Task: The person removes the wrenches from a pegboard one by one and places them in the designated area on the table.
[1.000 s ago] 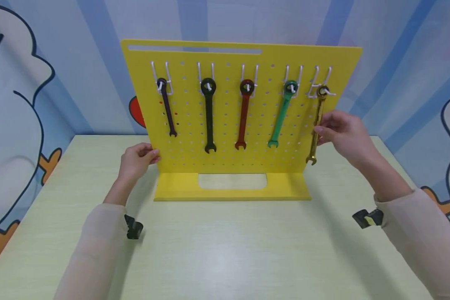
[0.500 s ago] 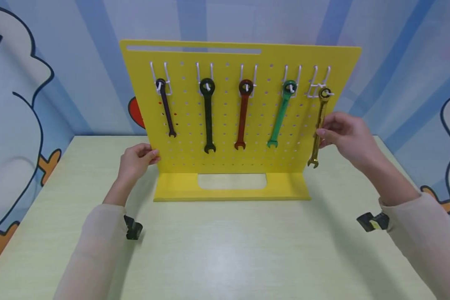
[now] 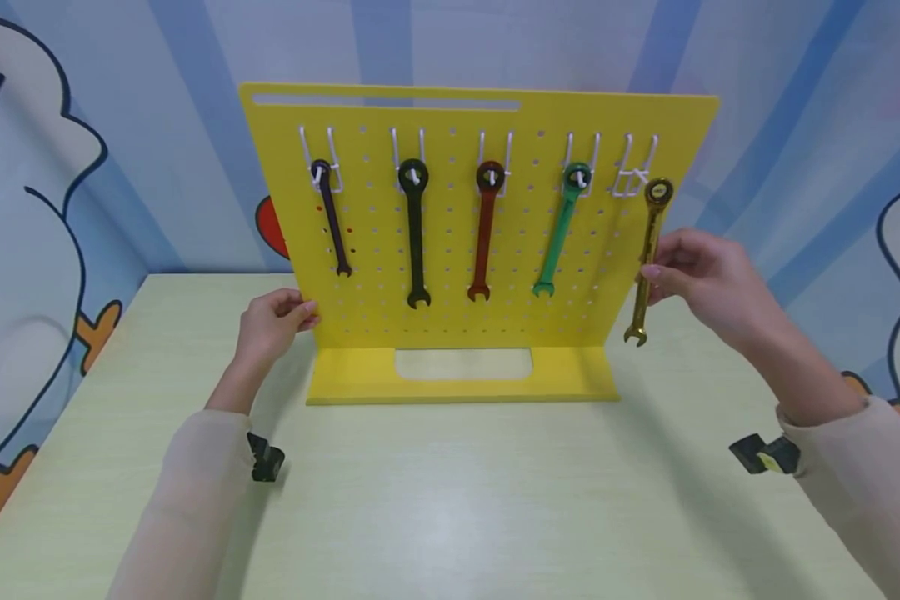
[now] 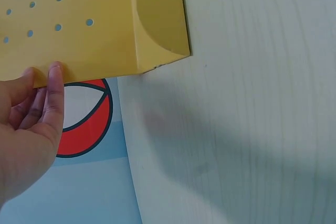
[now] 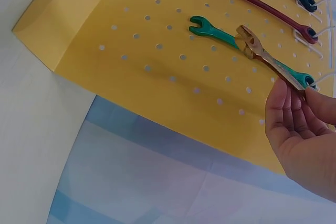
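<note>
**Gold wrench held just off the right-hand hook; left hand on the board's edge**

Far left of the head view: cartoon-printed backdrop, blue stripes behind. Pale wooden table (image 3: pixel 450 500) fills the lower frame.

Left of centre: left hand (image 3: pixel 273 321) pinches the lower left edge of the yellow pegboard (image 3: pixel 450 321), thumb on the front face, fingers curled behind. Left wrist view confirms it: thumb tip (image 4: pixel 55 72) pressed on the board's edge, near its lower corner. Black strap on that wrist (image 3: pixel 265 458).

Centre, upper half: the pegboard stands upright on its folded foot. Four wrenches hang by their ring ends on white hooks, left to right: dark purple wrench (image 3: pixel 332 218), black wrench (image 3: pixel 416 233), red wrench (image 3: pixel 484 229), green wrench (image 3: pixel 562 229), which hangs slanted, open end toward lower left.

Right of centre: a fifth white hook (image 3: pixel 633 177) near the board's upper right carries nothing. The gold wrench (image 3: pixel 648 260) stands nearly upright just right of it, ring end up and beside the hook tip, open end down, clear of the table, at the board's right edge.

Right: right hand (image 3: pixel 708 279) grasps the gold wrench at mid-shaft between thumb and fingertips. In the right wrist view the shaft runs out from the fingers (image 5: pixel 286 103) across the green wrench's handle, in front of the board.
</note>
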`<action>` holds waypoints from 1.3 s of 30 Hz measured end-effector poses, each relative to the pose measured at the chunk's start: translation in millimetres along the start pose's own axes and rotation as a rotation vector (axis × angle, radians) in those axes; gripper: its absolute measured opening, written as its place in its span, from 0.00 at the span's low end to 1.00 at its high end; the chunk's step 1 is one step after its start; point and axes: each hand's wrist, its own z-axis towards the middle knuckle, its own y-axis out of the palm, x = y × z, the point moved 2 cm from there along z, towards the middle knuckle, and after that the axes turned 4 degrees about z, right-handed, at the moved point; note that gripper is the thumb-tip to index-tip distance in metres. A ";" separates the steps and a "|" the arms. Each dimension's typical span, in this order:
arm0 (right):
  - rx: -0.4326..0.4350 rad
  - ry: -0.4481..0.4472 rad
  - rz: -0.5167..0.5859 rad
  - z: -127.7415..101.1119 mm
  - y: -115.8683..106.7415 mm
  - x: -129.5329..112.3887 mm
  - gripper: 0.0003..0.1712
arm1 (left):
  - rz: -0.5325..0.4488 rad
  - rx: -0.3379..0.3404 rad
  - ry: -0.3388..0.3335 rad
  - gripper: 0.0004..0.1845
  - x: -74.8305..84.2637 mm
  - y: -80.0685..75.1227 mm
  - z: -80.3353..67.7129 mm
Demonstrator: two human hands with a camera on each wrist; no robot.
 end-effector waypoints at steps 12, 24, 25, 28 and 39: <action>-0.037 -0.013 -0.064 -10.9 3.9 -4.6 0.10 | 0.003 0.007 -0.003 0.17 -0.4 0.7 0.6; -0.159 -0.016 -0.008 -14.2 24.1 13.8 0.09 | -0.001 0.010 0.003 0.17 -0.5 1.0 0.5; -0.171 -0.005 0.001 -14.2 26.9 16.3 0.09 | -0.002 0.010 0.001 0.17 -0.5 0.9 0.4; -0.215 0.031 0.031 -14.6 36.5 24.4 0.09 | -0.003 0.011 -0.005 0.17 -0.6 0.7 0.2; -0.336 0.118 0.177 -19.2 78.7 46.1 0.08 | -0.007 0.013 -0.006 0.17 -1.9 1.4 1.6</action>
